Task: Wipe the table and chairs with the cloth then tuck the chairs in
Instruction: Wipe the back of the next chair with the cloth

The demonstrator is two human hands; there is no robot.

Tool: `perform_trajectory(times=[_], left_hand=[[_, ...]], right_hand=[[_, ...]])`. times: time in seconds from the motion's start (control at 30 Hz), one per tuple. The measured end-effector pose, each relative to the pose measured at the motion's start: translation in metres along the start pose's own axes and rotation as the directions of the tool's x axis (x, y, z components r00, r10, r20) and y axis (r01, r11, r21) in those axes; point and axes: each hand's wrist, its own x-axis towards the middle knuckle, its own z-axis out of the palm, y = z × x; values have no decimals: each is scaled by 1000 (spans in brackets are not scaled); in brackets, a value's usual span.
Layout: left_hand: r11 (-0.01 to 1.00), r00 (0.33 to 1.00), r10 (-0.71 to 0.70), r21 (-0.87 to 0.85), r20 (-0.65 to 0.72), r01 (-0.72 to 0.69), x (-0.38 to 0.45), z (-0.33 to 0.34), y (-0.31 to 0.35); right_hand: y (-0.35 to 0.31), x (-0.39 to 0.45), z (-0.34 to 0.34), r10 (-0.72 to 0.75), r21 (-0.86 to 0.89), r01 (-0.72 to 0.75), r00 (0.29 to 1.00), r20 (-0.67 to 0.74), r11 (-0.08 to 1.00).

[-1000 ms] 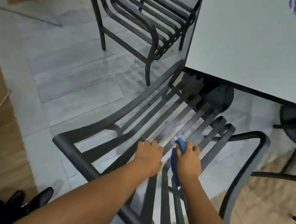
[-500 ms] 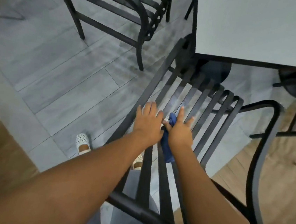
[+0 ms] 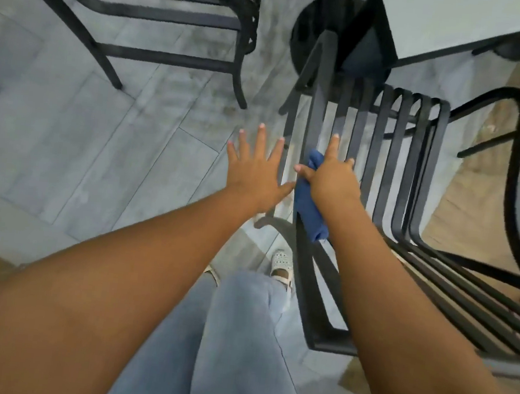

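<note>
On the left edge of the nearest chair's (image 3: 395, 153) slatted seat, the blue cloth (image 3: 310, 205) lies along a dark slat, bunched lengthwise, with its near end hanging past the seat's rear bend. The right hand (image 3: 334, 182) holds the cloth down against the slat: the thumb and the curled fingers (image 3: 350, 162) clasp it, while the forefinger points straight ahead along the slat. The left hand (image 3: 255, 170) hovers just beside, past the seat's left edge and over the floor (image 3: 64, 150), its fingers released and spread wide, grasping nothing. The chair's curved armrest (image 3: 515, 178) loops round on the right. Just beyond the seat's far edge stands the pale surface (image 3: 463, 22), its corner overhanging a round black base (image 3: 308, 31). A second black chair (image 3: 162, 13) stands well apart at the upper left on the grey tiles. Below the arms show a light blue trouser leg (image 3: 237, 339) and a white shoe (image 3: 282, 263).
</note>
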Motion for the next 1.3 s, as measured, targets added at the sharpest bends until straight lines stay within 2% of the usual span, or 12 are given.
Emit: perform_trajectory(times=[0.3, 0.4, 0.5, 0.67, 0.83, 0.9, 0.97, 1.03, 1.07, 1.13, 1.2, 1.3], left_hand=[[992, 999, -33, 124, 26, 30, 24, -38, -92], [992, 999, -39, 122, 1, 39, 46, -58, -116], [990, 999, -46, 136, -22, 49, 75, -82, -141], [991, 998, -54, 122, -27, 57, 118, -128, -183], [989, 995, -89, 110, -54, 95, 155, -166, -216], [989, 992, -108, 97, -67, 114, 169, -180, -230], [986, 989, -125, 97, -80, 133, 183, -191, -245], [984, 986, -138, 105, -94, 147, 198, -200, -259], [983, 986, -139, 106, -94, 149, 206, -204, -265], [984, 986, -141, 92, -93, 149, 222, -212, -278], [985, 985, -142, 87, -97, 151, 238, -220, -293], [984, 989, -121, 119, -83, 131, 264, -234, -317]], right_hand=[[-81, -7, -11, 9, 66, -2, 995, -100, 998], [-108, 4, -17, -114, 177, 142, 980, -161, 974], [-137, 17, -20, -182, 433, 272, 954, -238, 860], [-201, 41, -35, -95, 684, 194, 979, -179, 704], [-255, 77, -58, -141, 947, -107, 978, 155, 302], [-273, 90, -67, -242, 961, -126, 952, 187, 248], [-292, 103, -73, -329, 949, 0, 938, 109, 316], [-312, 115, -77, -386, 867, 193, 922, -1, 460], [-324, 121, -78, -416, 764, 302, 908, -49, 570], [-353, 132, -75, -466, 382, 472, 877, -115, 794], [-384, 144, -64, -487, 28, 505, 845, -223, 863], [-422, 171, -49, -467, -125, 453, 817, -338, 883]])
